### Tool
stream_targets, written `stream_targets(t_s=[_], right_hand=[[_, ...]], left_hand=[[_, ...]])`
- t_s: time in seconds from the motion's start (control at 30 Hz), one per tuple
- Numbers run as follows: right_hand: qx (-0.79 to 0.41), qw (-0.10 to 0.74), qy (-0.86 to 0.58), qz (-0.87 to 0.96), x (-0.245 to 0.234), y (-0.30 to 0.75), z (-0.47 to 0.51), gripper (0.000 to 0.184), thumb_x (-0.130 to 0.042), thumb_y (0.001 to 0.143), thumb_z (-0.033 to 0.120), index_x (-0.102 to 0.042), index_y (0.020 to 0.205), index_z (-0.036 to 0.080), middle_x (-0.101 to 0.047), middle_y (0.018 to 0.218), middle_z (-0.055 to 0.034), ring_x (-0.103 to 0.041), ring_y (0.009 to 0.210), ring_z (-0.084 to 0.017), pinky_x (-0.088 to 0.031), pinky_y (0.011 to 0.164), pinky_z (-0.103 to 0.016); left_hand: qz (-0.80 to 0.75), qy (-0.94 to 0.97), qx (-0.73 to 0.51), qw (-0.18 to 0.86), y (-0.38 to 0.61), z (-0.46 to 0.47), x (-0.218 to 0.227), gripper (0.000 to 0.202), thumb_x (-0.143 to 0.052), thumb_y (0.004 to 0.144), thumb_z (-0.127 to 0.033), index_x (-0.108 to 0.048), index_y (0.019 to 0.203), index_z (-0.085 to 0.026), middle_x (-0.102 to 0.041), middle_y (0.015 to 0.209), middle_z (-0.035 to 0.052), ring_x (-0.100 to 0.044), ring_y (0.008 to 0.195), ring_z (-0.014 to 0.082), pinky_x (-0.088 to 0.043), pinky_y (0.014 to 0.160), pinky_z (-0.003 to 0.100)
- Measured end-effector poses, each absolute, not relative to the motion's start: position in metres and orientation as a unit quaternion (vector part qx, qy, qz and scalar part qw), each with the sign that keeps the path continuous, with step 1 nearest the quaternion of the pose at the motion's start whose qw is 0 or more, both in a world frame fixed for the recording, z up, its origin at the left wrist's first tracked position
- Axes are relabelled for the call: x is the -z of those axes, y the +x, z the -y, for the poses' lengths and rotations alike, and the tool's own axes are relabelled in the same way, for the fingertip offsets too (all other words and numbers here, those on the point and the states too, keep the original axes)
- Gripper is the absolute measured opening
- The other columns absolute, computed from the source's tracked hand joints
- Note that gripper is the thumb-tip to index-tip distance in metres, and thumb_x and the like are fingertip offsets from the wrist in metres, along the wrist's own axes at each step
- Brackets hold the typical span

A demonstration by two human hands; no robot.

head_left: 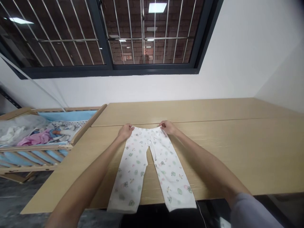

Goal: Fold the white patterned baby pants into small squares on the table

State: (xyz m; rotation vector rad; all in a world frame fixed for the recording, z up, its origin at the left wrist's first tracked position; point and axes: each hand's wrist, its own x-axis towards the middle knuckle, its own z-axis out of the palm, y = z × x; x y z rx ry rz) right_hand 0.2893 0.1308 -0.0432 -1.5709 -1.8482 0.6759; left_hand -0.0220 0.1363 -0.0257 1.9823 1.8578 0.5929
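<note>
White baby trousers with a small green, pink and grey print lie spread on the light wooden table. Their waistband points away from me, and the two leg ends reach past the table's near edge. My left hand pinches the left corner of the waistband. At the right corner, my right hand is closed on the same waistband. The cloth between both hands is drawn nearly straight.
Left of the table stands a wooden cot with blue lining, holding a pink cloth, other clothes and a clear plastic bag. A barred window is set in the white wall behind. A thin white cable hangs below the near edge.
</note>
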Motion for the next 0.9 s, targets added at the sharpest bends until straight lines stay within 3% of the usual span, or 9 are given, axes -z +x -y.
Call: stream_targets(t_s=[0.13,0.33,0.47,0.53,0.67,0.8,0.9], right_hand=[[-0.214,0.297,-0.609,0.704,0.053,0.286,-0.151,0.024,-0.058,0.078,0.004,-0.072,0.095,0.014,-0.072,0.088,-0.0048,-0.064,0.085,-0.016,-0.048,0.08,-0.023],[-0.19,0.279,-0.623,0.706,0.056,0.286,-0.165,0.025,-0.058,0.079,0.001,-0.072,0.096,0.012,-0.071,0.095,-0.0072,-0.063,0.089,-0.017,-0.047,0.083,-0.023],[-0.198,0.269,-0.629,0.702,0.056,0.289,-0.166,0.027,-0.061,0.077,0.0,-0.072,0.099,0.011,-0.072,0.096,-0.0081,-0.064,0.086,-0.016,-0.046,0.078,-0.021],[-0.205,0.267,-0.632,0.698,0.054,0.29,-0.166,0.029,-0.062,0.078,0.002,-0.071,0.104,0.011,-0.073,0.094,-0.008,-0.064,0.082,-0.015,-0.046,0.074,-0.021],[-0.217,0.267,-0.643,0.684,0.051,0.293,-0.165,0.021,-0.063,0.081,0.009,-0.072,0.099,0.011,-0.074,0.09,-0.0076,-0.064,0.079,-0.014,-0.044,0.069,-0.02],[-0.222,0.264,-0.653,0.674,0.049,0.296,-0.165,0.011,-0.063,0.08,0.011,-0.072,0.087,0.013,-0.075,0.086,-0.0072,-0.065,0.079,-0.015,-0.043,0.067,-0.02],[-0.226,0.266,-0.657,0.668,0.049,0.296,-0.164,0.009,-0.063,0.081,0.012,-0.071,0.083,0.014,-0.076,0.088,-0.0071,-0.066,0.081,-0.015,-0.043,0.068,-0.02]], left_hand=[[-0.68,0.687,-0.189,0.173,-0.015,-0.152,0.033,0.034,-0.062,0.096,-0.041,-0.062,0.12,-0.016,-0.065,0.118,0.0082,-0.066,0.101,0.0215,-0.057,0.087,0.043],[-0.698,0.677,-0.175,0.152,-0.004,-0.146,0.022,0.034,-0.062,0.096,-0.04,-0.062,0.119,-0.016,-0.065,0.119,0.0083,-0.065,0.104,0.0226,-0.056,0.091,0.045],[-0.676,0.703,-0.2,0.098,0.014,-0.117,-0.006,0.033,-0.058,0.096,-0.03,-0.058,0.124,-0.012,-0.06,0.129,0.018,-0.054,0.124,0.0316,-0.042,0.105,0.05],[-0.639,0.736,-0.21,0.083,0.03,-0.088,-0.021,0.034,-0.055,0.096,-0.028,-0.056,0.127,-0.012,-0.059,0.131,0.0192,-0.051,0.127,0.0328,-0.037,0.107,0.046],[-0.53,0.819,-0.182,0.124,0.072,0.0,-0.039,0.023,-0.056,0.096,-0.042,-0.065,0.1,-0.021,-0.071,0.1,0.0059,-0.064,0.099,0.0247,-0.046,0.092,0.038],[-0.406,0.885,-0.094,0.208,0.114,0.087,-0.027,0.041,-0.046,0.098,-0.05,-0.066,0.081,-0.019,-0.07,0.078,0.0076,-0.065,0.074,0.0238,-0.048,0.074,0.04],[-0.391,0.893,-0.041,0.219,0.14,0.12,-0.004,0.051,-0.042,0.096,-0.058,-0.07,0.085,-0.017,-0.073,0.082,0.0144,-0.069,0.078,0.0303,-0.048,0.073,0.045]])
